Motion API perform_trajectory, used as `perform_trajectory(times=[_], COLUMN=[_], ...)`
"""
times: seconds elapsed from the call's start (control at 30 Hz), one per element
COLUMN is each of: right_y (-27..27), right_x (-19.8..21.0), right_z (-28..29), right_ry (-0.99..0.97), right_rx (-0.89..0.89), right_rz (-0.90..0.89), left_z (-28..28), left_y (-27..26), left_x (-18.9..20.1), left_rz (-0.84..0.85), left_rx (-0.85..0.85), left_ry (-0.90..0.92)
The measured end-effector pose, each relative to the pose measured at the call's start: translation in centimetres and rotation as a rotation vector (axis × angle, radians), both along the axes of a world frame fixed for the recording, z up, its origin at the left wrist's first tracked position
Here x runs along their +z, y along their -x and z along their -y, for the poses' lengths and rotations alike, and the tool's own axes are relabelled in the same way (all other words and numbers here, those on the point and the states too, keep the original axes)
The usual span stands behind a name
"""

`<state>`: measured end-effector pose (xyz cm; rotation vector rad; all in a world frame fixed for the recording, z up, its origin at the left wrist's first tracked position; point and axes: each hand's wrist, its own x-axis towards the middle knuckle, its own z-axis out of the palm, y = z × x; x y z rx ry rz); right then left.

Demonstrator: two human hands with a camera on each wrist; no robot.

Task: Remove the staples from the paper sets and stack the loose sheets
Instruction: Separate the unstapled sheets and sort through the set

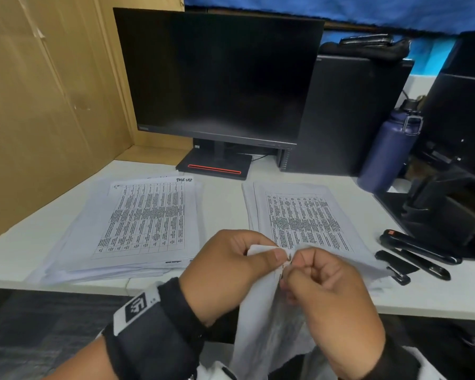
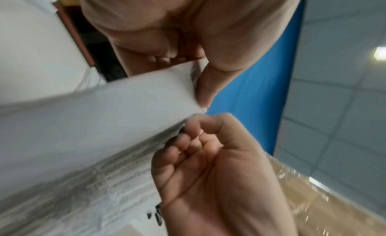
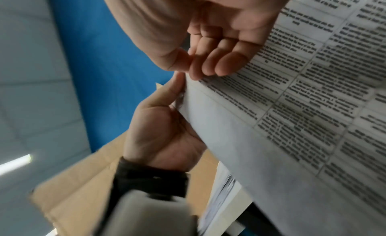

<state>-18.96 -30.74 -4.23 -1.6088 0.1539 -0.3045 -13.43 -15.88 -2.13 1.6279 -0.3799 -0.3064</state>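
Both hands hold a stapled paper set by its top corner, in front of the table edge, and its sheets hang down. My left hand pinches the corner with the thumb on top. My right hand has its fingers curled and pinches the same corner right by the small dark staple. In the left wrist view the left thumb presses the paper set, with the right hand below it. In the right wrist view the right fingertips lie on the printed sheet.
Two piles of printed sheets lie on the white table: a left pile and a right pile. Black staplers lie at the right. A blue bottle, a monitor and a cardboard wall border the table.
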Motion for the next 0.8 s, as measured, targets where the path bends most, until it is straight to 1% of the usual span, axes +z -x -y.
perform_trajectory(times=[0.1,0.23,0.3,0.37,0.43,0.5,0.57,0.6,0.67,0.7,0.73,0.8], right_y=[0.5,0.5,0.3,0.1,-0.1,-0.4,-0.6,-0.6,-0.5,-0.6,-0.6,-0.4], right_x=[0.1,0.1,0.0,0.0,-0.1,-0.3,-0.1,0.1,0.9,1.2,1.6,1.9], right_z=[0.2,1.0,1.5,1.9,2.2,2.1,1.5,1.0,0.3,0.1,0.2,0.7], right_ry=[0.283,0.697,0.881,1.013,1.09,1.089,1.002,0.916,0.68,0.594,0.563,0.626], right_rx=[-0.013,-0.071,-0.063,-0.025,0.0,-0.002,-0.052,-0.094,-0.169,-0.179,-0.157,-0.072], right_rz=[0.146,0.33,0.416,0.487,0.546,0.593,0.603,0.581,0.523,0.509,0.507,0.509], left_z=[0.0,0.0,-0.1,-0.1,-0.1,-0.1,0.1,0.3,0.4,0.2,-0.1,-1.7], left_y=[0.0,0.0,-0.1,-0.2,-0.2,-0.3,-0.2,0.0,0.2,0.0,-0.3,-1.2], left_x=[0.3,0.5,0.6,0.7,0.9,1.0,0.8,0.5,0.3,0.5,0.8,2.2], left_rz=[-0.134,-0.226,-0.261,-0.268,-0.263,-0.279,-0.271,-0.26,-0.228,-0.201,-0.166,-0.051], left_rx=[-0.012,-0.042,-0.052,-0.058,-0.064,-0.056,-0.06,-0.058,-0.028,-0.017,0.009,0.082], left_ry=[0.074,0.086,0.081,0.067,0.056,0.058,0.026,0.002,-0.03,-0.036,-0.042,-0.058])
